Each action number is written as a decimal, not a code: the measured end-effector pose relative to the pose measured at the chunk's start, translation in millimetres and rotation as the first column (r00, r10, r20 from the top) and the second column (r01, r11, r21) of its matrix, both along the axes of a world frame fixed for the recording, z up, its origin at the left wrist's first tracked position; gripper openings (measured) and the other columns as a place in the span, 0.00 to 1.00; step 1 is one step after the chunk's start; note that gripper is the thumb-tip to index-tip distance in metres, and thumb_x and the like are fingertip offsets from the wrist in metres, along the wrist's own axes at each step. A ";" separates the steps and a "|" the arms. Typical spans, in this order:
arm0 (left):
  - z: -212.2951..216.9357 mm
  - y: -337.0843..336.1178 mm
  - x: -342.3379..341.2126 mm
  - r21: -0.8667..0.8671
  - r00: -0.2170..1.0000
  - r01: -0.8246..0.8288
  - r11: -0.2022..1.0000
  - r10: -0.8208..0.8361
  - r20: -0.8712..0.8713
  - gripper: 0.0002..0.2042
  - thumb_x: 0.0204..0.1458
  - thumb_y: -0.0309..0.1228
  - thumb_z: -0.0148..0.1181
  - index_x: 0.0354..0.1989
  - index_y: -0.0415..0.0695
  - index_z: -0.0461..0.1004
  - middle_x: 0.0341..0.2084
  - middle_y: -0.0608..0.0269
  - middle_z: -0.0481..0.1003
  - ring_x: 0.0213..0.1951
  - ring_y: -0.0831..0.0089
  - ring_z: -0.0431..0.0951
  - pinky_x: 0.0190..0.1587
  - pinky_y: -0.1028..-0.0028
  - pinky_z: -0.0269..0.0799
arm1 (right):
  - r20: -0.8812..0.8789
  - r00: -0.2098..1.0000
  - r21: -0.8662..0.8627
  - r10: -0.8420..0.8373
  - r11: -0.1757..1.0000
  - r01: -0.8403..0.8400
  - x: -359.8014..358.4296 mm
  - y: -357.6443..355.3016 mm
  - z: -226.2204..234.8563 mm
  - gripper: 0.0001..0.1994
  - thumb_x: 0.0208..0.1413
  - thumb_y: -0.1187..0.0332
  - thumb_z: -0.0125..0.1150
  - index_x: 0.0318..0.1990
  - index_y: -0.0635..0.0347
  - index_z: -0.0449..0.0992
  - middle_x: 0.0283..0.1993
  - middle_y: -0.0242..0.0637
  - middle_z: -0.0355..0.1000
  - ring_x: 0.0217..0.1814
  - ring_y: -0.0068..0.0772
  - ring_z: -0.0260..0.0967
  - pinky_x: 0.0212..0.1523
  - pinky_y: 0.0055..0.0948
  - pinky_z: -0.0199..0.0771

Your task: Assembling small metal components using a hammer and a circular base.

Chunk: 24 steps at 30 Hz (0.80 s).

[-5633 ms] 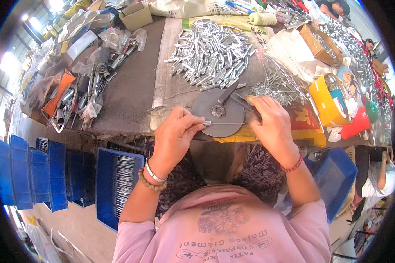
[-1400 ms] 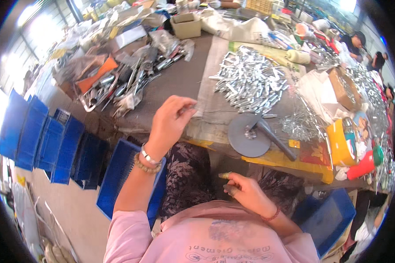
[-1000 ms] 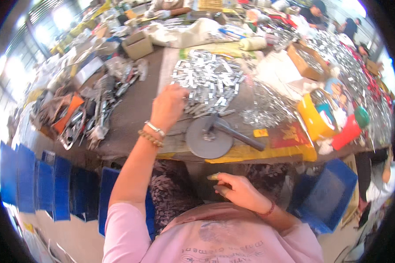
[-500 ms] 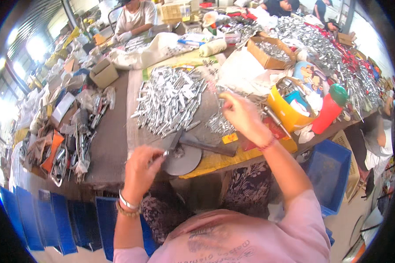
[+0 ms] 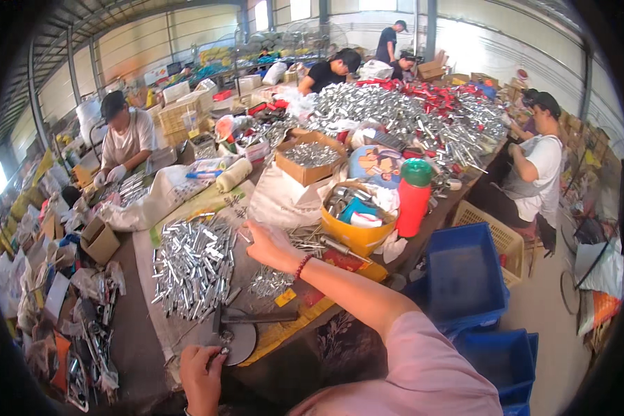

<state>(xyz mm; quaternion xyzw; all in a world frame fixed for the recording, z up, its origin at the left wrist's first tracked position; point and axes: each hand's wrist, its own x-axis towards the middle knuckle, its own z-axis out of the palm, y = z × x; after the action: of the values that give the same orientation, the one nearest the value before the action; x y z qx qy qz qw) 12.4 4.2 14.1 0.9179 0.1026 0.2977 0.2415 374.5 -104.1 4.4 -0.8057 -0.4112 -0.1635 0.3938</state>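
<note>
My left hand is closed at the lower edge of the view, thumb and fingers pinching a small shiny metal piece beside a round grey metal plate. A hammer lies with its head at the plate's far edge and its handle pointing right. Over the cloth, my right hand has its fingers drawn together; whatever they hold is too small to make out. It hovers between a heap of silvery metal tubes and a smaller pile of short metal pins.
A yellow tub of parts and a red bottle with a green lid stand to the right. Behind them is a cardboard box of small parts. Blue bins sit beside the table at right. Several people work around the tables.
The view has swung up and to the right, showing more of the hall and other people. Both hands stay at about the same places over the table.
</note>
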 end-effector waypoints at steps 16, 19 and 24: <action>-1.3 2.0 -8.1 -0.124 1.000 -0.013 0.992 0.012 -0.010 0.08 0.50 0.19 0.74 0.38 0.39 0.85 0.35 0.56 0.76 0.40 0.56 0.78 0.44 0.61 0.73 | -0.244 0.802 -0.009 0.546 0.825 -0.565 -178.8 -60.1 -1.3 0.09 0.56 0.76 0.65 0.44 0.61 0.77 0.44 0.47 0.77 0.46 0.59 0.80 0.45 0.50 0.78; -2.6 1.4 -5.9 -0.143 1.000 -0.014 0.990 0.012 -0.010 0.08 0.50 0.18 0.74 0.38 0.39 0.84 0.34 0.56 0.75 0.39 0.57 0.78 0.43 0.62 0.73 | -0.142 0.828 -0.059 0.542 0.831 -0.554 -180.6 -58.6 -3.2 0.09 0.57 0.74 0.67 0.44 0.60 0.77 0.44 0.44 0.74 0.46 0.55 0.80 0.45 0.50 0.79; -2.2 -0.5 -3.9 -0.159 1.000 -0.022 0.987 0.024 0.010 0.09 0.50 0.16 0.74 0.39 0.38 0.84 0.34 0.55 0.75 0.38 0.57 0.78 0.44 0.63 0.73 | 0.019 0.881 -0.247 0.473 0.856 -0.455 -189.0 -60.3 5.2 0.08 0.56 0.72 0.69 0.41 0.58 0.77 0.44 0.40 0.73 0.47 0.48 0.80 0.46 0.48 0.81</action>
<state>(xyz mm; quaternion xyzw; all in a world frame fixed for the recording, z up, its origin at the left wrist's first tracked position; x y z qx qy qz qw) 8.5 3.7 11.9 0.8926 0.1350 0.2968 0.3113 185.5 -164.3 9.6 -0.7165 -0.6249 -0.0457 0.3067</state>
